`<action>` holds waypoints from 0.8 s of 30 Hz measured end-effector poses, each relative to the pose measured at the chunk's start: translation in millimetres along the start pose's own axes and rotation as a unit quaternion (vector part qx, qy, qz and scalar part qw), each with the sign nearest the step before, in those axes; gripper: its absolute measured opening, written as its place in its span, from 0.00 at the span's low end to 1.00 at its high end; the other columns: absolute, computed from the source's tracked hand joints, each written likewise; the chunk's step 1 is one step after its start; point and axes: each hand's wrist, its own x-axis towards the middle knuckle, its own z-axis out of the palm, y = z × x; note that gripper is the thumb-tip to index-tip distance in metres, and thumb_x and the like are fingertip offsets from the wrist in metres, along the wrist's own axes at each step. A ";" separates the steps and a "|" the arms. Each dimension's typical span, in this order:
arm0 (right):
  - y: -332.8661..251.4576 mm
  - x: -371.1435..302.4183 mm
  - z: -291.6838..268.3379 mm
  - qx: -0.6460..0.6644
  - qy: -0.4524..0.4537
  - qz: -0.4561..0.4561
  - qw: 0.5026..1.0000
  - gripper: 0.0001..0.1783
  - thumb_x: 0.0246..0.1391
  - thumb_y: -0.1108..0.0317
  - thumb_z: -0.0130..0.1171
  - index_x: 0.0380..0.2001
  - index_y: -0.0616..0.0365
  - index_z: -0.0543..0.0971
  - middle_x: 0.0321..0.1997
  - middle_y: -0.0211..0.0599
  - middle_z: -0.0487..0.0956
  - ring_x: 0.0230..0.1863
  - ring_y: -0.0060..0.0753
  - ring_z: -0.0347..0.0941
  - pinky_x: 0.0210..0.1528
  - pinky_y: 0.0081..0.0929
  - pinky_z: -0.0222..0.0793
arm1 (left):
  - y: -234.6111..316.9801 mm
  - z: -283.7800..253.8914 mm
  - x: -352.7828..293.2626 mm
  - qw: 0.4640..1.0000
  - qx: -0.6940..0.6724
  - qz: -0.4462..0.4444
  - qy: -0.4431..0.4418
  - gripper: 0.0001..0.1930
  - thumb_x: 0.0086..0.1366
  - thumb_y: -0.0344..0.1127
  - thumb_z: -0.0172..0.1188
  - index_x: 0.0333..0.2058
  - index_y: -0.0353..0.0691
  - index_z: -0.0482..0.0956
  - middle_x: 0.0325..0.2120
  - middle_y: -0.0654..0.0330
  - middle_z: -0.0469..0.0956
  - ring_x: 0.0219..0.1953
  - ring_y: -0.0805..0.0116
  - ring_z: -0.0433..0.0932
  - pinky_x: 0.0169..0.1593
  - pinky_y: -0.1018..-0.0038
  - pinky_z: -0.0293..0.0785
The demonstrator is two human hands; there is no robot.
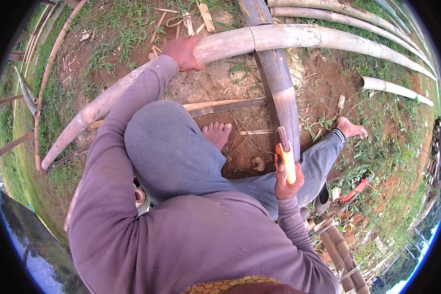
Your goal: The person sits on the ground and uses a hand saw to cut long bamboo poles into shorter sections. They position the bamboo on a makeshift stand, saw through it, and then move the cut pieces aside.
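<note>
Though pale, blotchy bamboo pole.

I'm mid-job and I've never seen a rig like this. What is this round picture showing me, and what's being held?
There is no robot: these are a person's own bare hands. One wide fisheye camera on the head looks down, so straight things bend near the rim; picture left is the person's left. The left hand is wrapped over a pale bamboo pole, which crosses a darker pole. The right hand holds a tool by its orange-and-yellow handle; its exact kind is hard to tell. On the grassy soil lie a short pole piece and wood scraps.
</note>
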 end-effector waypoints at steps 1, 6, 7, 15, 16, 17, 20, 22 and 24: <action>6.2 0.4 5.7 0.013 0.008 -0.007 1.000 0.09 0.66 0.71 0.66 0.41 0.68 0.82 0.34 0.40 0.88 0.32 0.28 0.84 0.39 0.25 0.78 | 0.4 -1.1 2.4 1.000 0.005 0.000 -0.009 0.49 0.44 0.52 0.76 0.67 0.49 0.71 0.49 0.48 0.86 0.53 0.43 0.84 0.58 0.52 0.78; 2.0 167.4 105.5 0.056 0.019 0.002 0.998 0.11 0.65 0.67 0.71 0.35 0.63 0.82 0.24 0.26 0.80 0.26 0.13 0.68 0.29 0.22 0.68 | 13.4 5.8 7.5 1.000 -0.011 0.015 0.008 0.49 0.43 0.52 0.76 0.68 0.50 0.71 0.49 0.48 0.85 0.53 0.42 0.84 0.57 0.52 0.78; -14.9 180.8 113.5 0.058 0.015 0.007 0.998 0.11 0.65 0.67 0.72 0.36 0.63 0.82 0.23 0.25 0.79 0.26 0.12 0.68 0.28 0.22 0.67 | 9.7 2.2 7.5 1.000 -0.014 0.007 0.009 0.49 0.43 0.51 0.76 0.68 0.50 0.71 0.50 0.48 0.85 0.53 0.42 0.84 0.58 0.52 0.78; -9.8 -10.7 -8.5 -0.056 -0.014 0.009 0.998 0.09 0.66 0.69 0.68 0.41 0.65 0.83 0.30 0.37 0.86 0.29 0.21 0.80 0.34 0.24 0.75 | -4.6 5.0 1.6 1.000 0.005 0.010 0.011 0.50 0.44 0.52 0.77 0.68 0.51 0.70 0.52 0.48 0.84 0.54 0.43 0.83 0.59 0.52 0.79; -6.7 -3.8 -1.8 -0.051 -0.003 -0.002 0.999 0.08 0.66 0.69 0.68 0.41 0.65 0.83 0.30 0.36 0.86 0.29 0.21 0.80 0.34 0.23 0.74 | -3.5 5.4 3.1 1.000 0.008 0.016 0.020 0.50 0.44 0.52 0.77 0.68 0.51 0.70 0.52 0.48 0.84 0.54 0.42 0.83 0.59 0.52 0.79; 3.1 14.4 12.3 -0.045 0.008 -0.012 0.999 0.08 0.66 0.70 0.67 0.40 0.65 0.83 0.29 0.36 0.86 0.29 0.20 0.79 0.34 0.23 0.74 | -3.3 7.6 3.5 1.000 0.011 0.007 0.015 0.50 0.44 0.53 0.77 0.68 0.50 0.70 0.52 0.48 0.84 0.54 0.42 0.83 0.59 0.52 0.79; 8.8 106.9 64.1 -0.026 -0.002 0.000 1.000 0.06 0.67 0.72 0.67 0.40 0.64 0.83 0.26 0.34 0.81 0.26 0.20 0.73 0.31 0.22 0.70 | 15.4 7.4 2.8 1.000 0.012 -0.001 0.009 0.50 0.44 0.53 0.77 0.68 0.49 0.70 0.52 0.48 0.84 0.54 0.43 0.83 0.59 0.52 0.78; -10.0 119.4 68.7 -0.010 -0.024 0.049 0.998 0.09 0.66 0.69 0.69 0.42 0.64 0.82 0.30 0.36 0.82 0.31 0.23 0.77 0.35 0.24 0.73 | 13.7 4.3 -4.2 1.000 0.001 -0.022 0.012 0.50 0.44 0.53 0.77 0.68 0.48 0.69 0.53 0.48 0.84 0.55 0.43 0.83 0.59 0.52 0.78; -24.3 111.3 76.0 -0.018 -0.017 -0.006 1.000 0.13 0.66 0.66 0.70 0.46 0.64 0.81 0.34 0.39 0.83 0.35 0.25 0.79 0.39 0.27 0.75 | 9.0 5.6 -10.0 1.000 0.010 -0.017 0.016 0.51 0.44 0.54 0.78 0.68 0.47 0.69 0.53 0.46 0.83 0.55 0.42 0.83 0.59 0.52 0.78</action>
